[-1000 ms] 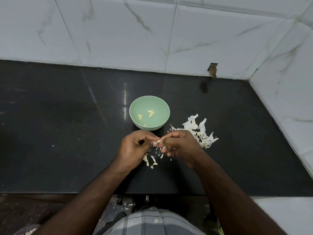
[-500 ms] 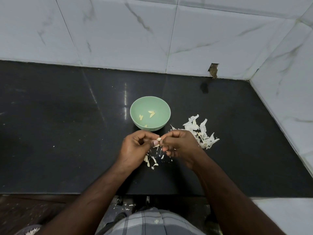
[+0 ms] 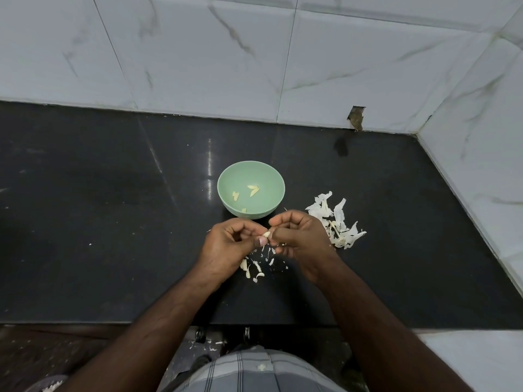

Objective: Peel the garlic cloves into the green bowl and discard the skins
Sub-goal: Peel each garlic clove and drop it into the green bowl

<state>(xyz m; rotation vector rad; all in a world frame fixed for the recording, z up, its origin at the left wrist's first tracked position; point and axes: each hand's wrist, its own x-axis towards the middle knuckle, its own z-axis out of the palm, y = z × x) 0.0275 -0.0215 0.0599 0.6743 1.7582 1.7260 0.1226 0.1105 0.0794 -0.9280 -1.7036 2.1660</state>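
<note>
Item 1: garlic clove (image 3: 266, 234), small, pale cream, smooth, tapered. Held above the bench just in front of the bowl, pinched betw. thumb and forefinger of the left hand (image 3: 229, 244); remaining fingers curled in. Clove also met from the other side by fingertips of the right hand (image 3: 300, 236), whose grip is curled and pinching at the clove or its skin; which of the two cannot be told.

Item 2: green bowl (image 3: 223, 188), round, matte pastel green, smooth-walled, prob. plastic. Set on the bench just beyond the hands, upright. Approx. four peeled cloves (image 3: 254, 190) are seen inside, yellowish, glossy, wedge-shaped, scattered apart on the bottom.

Item 3: skin pile (image 3: 336, 219), white, papery, thin, crumpled and curled flakes w/ a few straw-coloured stem bits. Heaped on the bench to the right of the bowl, partly hidden by the right hand.

Item 4: small skin scraps (image 3: 256, 267), white slivers and curls, strewn on the bench below and betw. the two hands.

Item 5: bench (image 3: 99, 222), black polished stone, flat, reflective, faintly speckled w/ white crumbs.

Item 6: wall tiles (image 3: 198, 58), white marble-look w/ grey veining, glossy, enclosing the bench at back and right. A chipped notch (image 3: 356, 118) is seen at the tile base.

Item 7: checked fabric (image 3: 249, 372), grey-white, at lower edge.
</note>
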